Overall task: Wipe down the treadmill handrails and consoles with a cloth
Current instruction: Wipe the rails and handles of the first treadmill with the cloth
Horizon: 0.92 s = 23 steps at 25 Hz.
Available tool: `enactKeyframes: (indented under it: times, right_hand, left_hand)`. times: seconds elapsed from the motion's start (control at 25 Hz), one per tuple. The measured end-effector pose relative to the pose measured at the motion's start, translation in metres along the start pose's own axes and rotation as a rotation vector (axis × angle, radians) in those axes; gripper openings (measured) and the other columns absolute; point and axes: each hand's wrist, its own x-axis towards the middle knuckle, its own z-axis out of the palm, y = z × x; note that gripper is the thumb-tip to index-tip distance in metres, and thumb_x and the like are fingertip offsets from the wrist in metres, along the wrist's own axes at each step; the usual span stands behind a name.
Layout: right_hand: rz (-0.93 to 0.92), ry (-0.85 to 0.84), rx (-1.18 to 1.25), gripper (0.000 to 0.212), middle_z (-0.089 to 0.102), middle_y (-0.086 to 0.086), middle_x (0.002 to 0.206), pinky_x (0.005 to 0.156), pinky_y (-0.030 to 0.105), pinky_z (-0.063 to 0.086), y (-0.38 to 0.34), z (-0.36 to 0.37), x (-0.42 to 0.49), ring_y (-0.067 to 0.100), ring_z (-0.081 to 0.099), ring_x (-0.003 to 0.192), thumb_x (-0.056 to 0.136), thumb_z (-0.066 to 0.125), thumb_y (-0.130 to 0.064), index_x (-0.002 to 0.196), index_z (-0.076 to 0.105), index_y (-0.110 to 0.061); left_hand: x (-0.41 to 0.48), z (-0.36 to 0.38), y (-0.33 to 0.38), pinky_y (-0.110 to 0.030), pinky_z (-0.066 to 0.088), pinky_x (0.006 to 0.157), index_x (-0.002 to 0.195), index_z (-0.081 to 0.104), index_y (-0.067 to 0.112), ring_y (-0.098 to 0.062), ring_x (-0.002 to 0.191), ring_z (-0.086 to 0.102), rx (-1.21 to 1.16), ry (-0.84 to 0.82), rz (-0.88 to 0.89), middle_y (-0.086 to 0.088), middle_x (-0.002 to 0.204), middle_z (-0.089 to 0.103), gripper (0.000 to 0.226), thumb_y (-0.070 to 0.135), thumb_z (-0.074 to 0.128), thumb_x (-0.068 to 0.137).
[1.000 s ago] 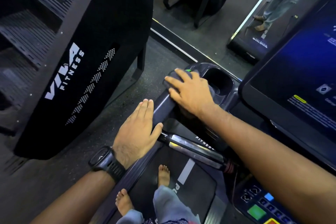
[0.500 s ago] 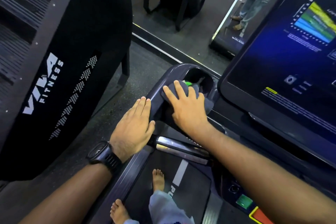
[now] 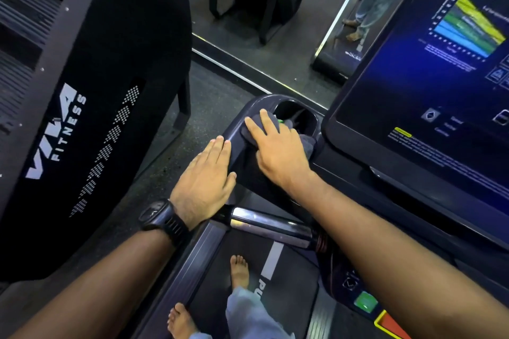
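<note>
the cloth (image 3: pixel 308 143) lay on the handrail (image 3: pixel 237 146) just left of the cup holder (image 3: pixel 298 115), pressed under the right hand (image 3: pixel 278 151), fingers straight. the left hand (image 3: pixel 203 179) rested flat and released, nearer. the rail's unwiped length ran near-left.

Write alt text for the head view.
A person's right hand presses a dark grey cloth onto the dark plastic treadmill console corner beside its cup holder. The left hand, wearing a black wristwatch, rests flat on that corner's outer edge.
</note>
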Motion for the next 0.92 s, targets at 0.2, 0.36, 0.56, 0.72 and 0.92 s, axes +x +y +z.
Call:
enactKeyframes:
  times: [0.2,0.36,0.56,0.72,0.92]
  right_hand:
    - [-0.021,0.026,0.057,0.069,0.02,0.016,0.164,0.102,0.054,0.041,0.012,0.002,-0.001,0.044,0.042,0.133,0.094,0.049,-0.021,0.158,0.023,-0.025]
    - [-0.066,0.022,0.067,0.068,0.017,0.014,0.165,0.107,0.055,0.036,-0.018,0.004,0.012,0.042,0.025,0.147,0.095,0.049,-0.021,0.158,0.022,-0.022]
    - [-0.081,0.007,0.014,0.064,0.023,0.008,0.164,0.105,0.051,0.037,0.009,-0.007,0.056,0.041,0.039,0.138,0.096,0.048,-0.021,0.156,0.028,-0.028]
    - [-0.28,0.011,-0.055,0.067,0.028,0.009,0.163,0.102,0.051,0.039,-0.009,0.002,0.049,0.04,0.042,0.136,0.091,0.055,-0.022,0.154,0.032,-0.028]
    - [-0.091,-0.051,-0.004,0.073,0.024,0.006,0.164,0.106,0.048,0.038,0.026,-0.017,0.091,0.039,0.043,0.135,0.09,0.056,-0.014,0.156,0.028,-0.029]
  left_hand:
    - [-0.003,0.001,0.0,-0.038,0.017,0.123,0.156,0.013,0.006,-0.019,0.152,0.009,0.006,0.0,0.0,-0.011,0.165,0.012,0.07,0.036,0.041,0.1]
    - [0.002,0.002,-0.001,-0.037,0.016,0.124,0.157,0.013,0.007,-0.018,0.153,0.007,-0.012,0.005,-0.006,-0.009,0.165,0.012,0.07,0.036,0.042,0.1]
    - [0.005,0.003,-0.004,-0.035,0.014,0.124,0.157,0.01,0.007,-0.017,0.153,0.005,-0.022,0.011,-0.001,-0.008,0.165,0.009,0.071,0.037,0.041,0.1]
    - [0.007,0.004,-0.003,-0.036,0.015,0.124,0.157,0.013,0.007,-0.018,0.152,0.009,-0.024,0.002,-0.013,-0.009,0.165,0.012,0.072,0.036,0.044,0.099]
    - [0.008,0.005,-0.003,-0.035,0.015,0.124,0.157,0.01,0.008,-0.016,0.152,0.007,-0.011,0.01,-0.009,-0.007,0.165,0.01,0.071,0.038,0.041,0.1]
